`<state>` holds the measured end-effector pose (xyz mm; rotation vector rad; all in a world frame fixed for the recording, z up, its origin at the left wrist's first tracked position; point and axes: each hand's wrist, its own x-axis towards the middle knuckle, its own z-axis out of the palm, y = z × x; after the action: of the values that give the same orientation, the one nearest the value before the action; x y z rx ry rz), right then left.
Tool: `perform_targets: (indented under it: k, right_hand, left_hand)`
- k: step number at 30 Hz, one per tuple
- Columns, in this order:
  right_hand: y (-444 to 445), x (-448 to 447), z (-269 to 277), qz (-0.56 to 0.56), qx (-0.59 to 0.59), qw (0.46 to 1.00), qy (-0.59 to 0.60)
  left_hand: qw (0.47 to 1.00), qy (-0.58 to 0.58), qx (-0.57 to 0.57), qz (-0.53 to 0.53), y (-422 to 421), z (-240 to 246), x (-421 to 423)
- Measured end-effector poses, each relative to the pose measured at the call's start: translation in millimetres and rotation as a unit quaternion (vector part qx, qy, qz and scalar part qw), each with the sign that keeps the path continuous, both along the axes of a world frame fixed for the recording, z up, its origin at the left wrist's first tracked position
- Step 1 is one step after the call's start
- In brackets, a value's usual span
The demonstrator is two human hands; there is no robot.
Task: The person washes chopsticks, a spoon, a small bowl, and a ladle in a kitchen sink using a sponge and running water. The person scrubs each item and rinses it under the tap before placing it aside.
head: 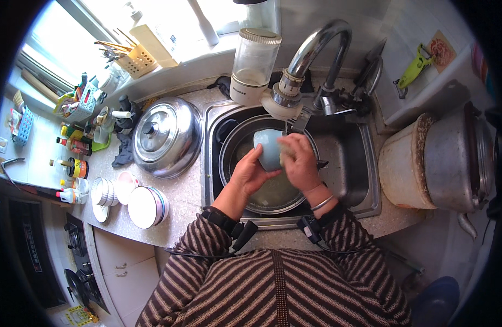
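My left hand [249, 171] grips a light blue bowl [267, 148], tilted on its side over the sink, thumb on its outer wall. At the bowl's right side is my right hand [300, 161], blurred, its fingers curled round a small yellowish-green pad [286, 152]; its exact kind is unclear. Both hands are above a large round metal pan [223, 163] that holds cloudy water [271, 192]. That pan sits in the left basin of a stainless steel double sink [206, 192]. The bowl's inside is mostly hidden.
A chrome faucet [320, 34] arches over the sink, beside a clear canister [253, 61]. On the left counter lie a domed metal lid [167, 139], stacked bowls [146, 208] and smaller white dishes [101, 191]. Large metal pots [451, 163] stand at right.
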<state>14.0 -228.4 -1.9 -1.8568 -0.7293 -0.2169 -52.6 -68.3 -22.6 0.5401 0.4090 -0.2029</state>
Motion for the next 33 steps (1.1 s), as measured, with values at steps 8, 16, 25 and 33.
perform_targets:
  k: [8,16,25,33]
  right_hand:
    - [-22.8,8.3,-29.8,-0.032,-0.079,0.994,0.065]
    - [-11.2,22.1,5.5,-0.067,0.113,0.984,0.119]
    - [-8.6,30.7,10.7,-0.012,-0.126,0.991,0.049]
    - [2.8,35.5,11.9,-0.025,0.129,0.989,0.073]
  left_hand:
    - [0.995,-0.001,-0.064,0.075,12.2,15.4,-1.0]
    - [0.984,-0.012,-0.149,0.102,16.6,11.1,-1.8]
    - [0.987,0.018,-0.108,0.118,13.2,-5.2,-7.7]
    - [0.983,-0.025,-0.122,0.135,17.8,9.3,4.8]
